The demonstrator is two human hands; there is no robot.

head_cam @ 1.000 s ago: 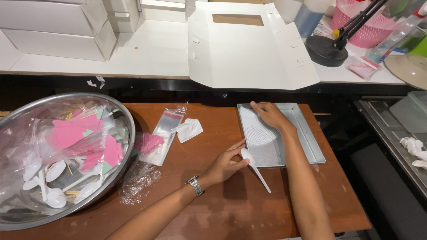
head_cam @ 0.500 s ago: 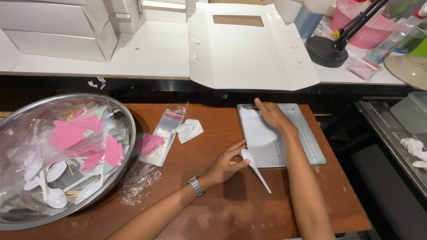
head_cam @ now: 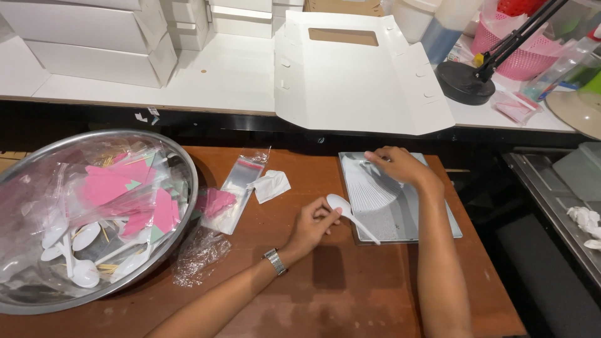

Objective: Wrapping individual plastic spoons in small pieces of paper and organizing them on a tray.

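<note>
The left hand [head_cam: 311,226] pinches a white plastic spoon [head_cam: 350,216] by the bowl end, fingers closed on it, the handle slanting away toward the right arm and lying over the near edge of a flat grey metal tray [head_cam: 438,213]; held so, the spoon seems kept ready while the other hand works. The right hand [head_cam: 397,166] rests further off on a stack of clear cellophane bags [head_cam: 372,188] fanned on the tray, fingertips bent down on the top sheet as if to part one; whether it grips a sheet cannot be told. Left of the left hand lie a long clear bag with a red strip [head_cam: 235,188], a crumpled white paper [head_cam: 271,185] and, well apart, a steel bowl [head_cam: 181,213] holding spoons and pink paper; beyond the right hand lies a flattened white carton [head_cam: 357,81].
</note>
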